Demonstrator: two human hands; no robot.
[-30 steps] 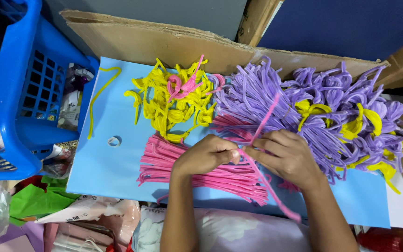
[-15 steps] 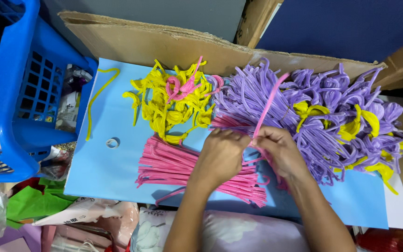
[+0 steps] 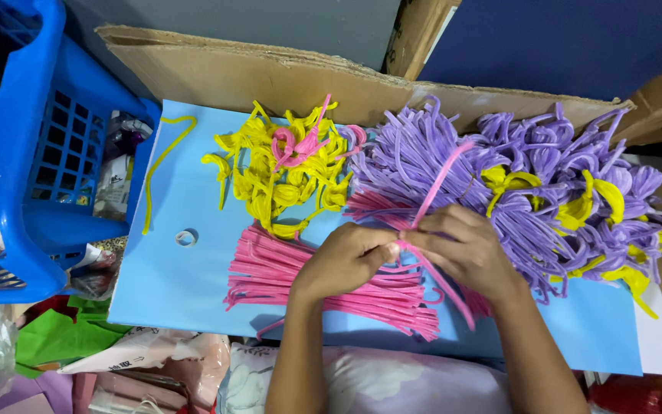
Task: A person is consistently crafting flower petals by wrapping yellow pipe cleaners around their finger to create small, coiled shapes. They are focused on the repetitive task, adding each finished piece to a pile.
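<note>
My left hand point(image 3: 344, 259) and my right hand point(image 3: 465, 251) meet over a light blue board point(image 3: 178, 284), both pinching one pink pipe cleaner point(image 3: 437, 190). Its upper end slants up over the purple pile and its lower end trails down to the right. Under my hands lies a flat bundle of pink pipe cleaners point(image 3: 270, 272). A heap of bent purple pipe cleaners point(image 3: 530, 165) with yellow pieces fills the right side. A tangle of yellow pipe cleaners point(image 3: 277, 180) with some pink loops sits at the board's far middle.
A blue plastic basket point(image 3: 17, 153) stands at the left. Cardboard point(image 3: 270, 73) lines the far edge. One yellow pipe cleaner point(image 3: 161, 165) and a small ring point(image 3: 185, 238) lie on the board's left. Green paper point(image 3: 55, 337) and plastic bags lie at the near left.
My hands have kept working the pink pipe cleaner. Its long end swung from trailing low right to pointing up over the purple pile. The piles have not moved.
</note>
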